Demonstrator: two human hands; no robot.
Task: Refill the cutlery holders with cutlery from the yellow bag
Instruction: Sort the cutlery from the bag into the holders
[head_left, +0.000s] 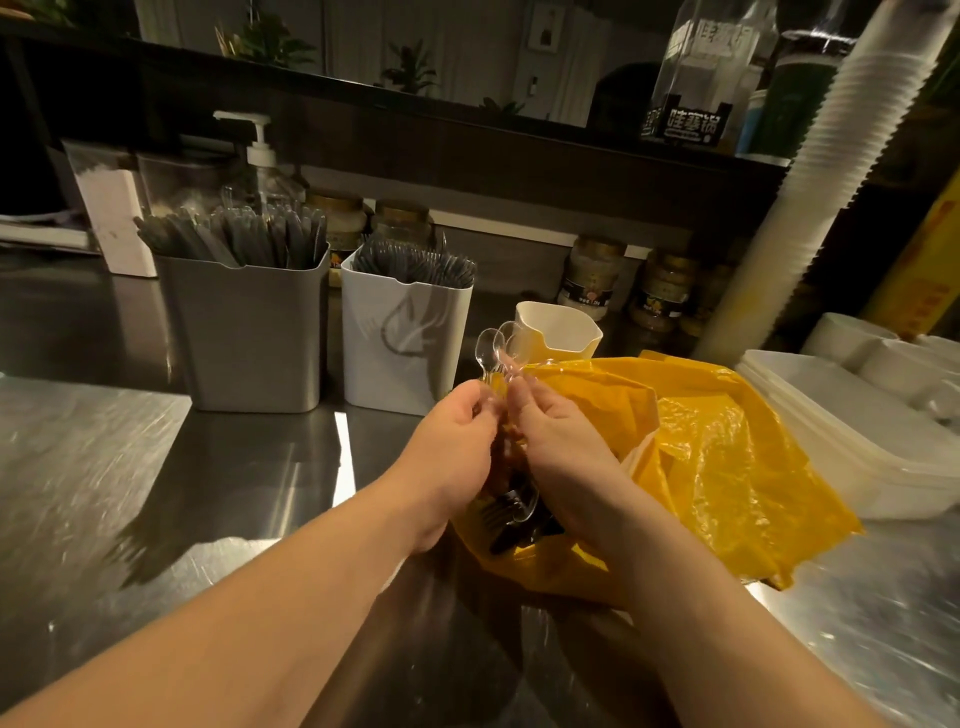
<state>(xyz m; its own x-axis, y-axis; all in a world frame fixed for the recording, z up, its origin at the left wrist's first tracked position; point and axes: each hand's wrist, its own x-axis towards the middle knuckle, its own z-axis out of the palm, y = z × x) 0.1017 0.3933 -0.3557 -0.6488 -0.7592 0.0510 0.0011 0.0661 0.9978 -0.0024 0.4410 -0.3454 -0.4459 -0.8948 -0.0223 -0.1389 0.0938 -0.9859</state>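
Clear spoons (491, 353), a small bunch, held up near frame centre, bowls pointing to 12 o'clock, just above the mouth of the yellow bag (727, 457). Left hand (457, 441) grips the handles with curled fingers. Right hand (561, 441) meets it from the 3 o'clock side, fingertips pinching the same bunch. Both wrists sit over the bag opening.

The bag lies crumpled on the steel surface (156, 467), spreading out to 4 o'clock of the hands. Dark forks (511, 512) show inside its mouth, at 6 o'clock of the hands, between the wrists.

Grey holder (249, 338) at 10 o'clock of the hands, packed with dark cutlery standing upright. White holder (405, 343) at 11 o'clock, just beside the grey one, also full of dark cutlery. Cream holder (558, 330) at 1 o'clock, right behind the bag; contents not visible.

Further out: pump bottle (260, 156) behind the grey holder, jars (587, 280) along the back wall at 1 o'clock, tall leaning stack of white cups (831, 182) at 2 o'clock, white foam boxes (857, 431) at 3 o'clock touching the bag's far edge.
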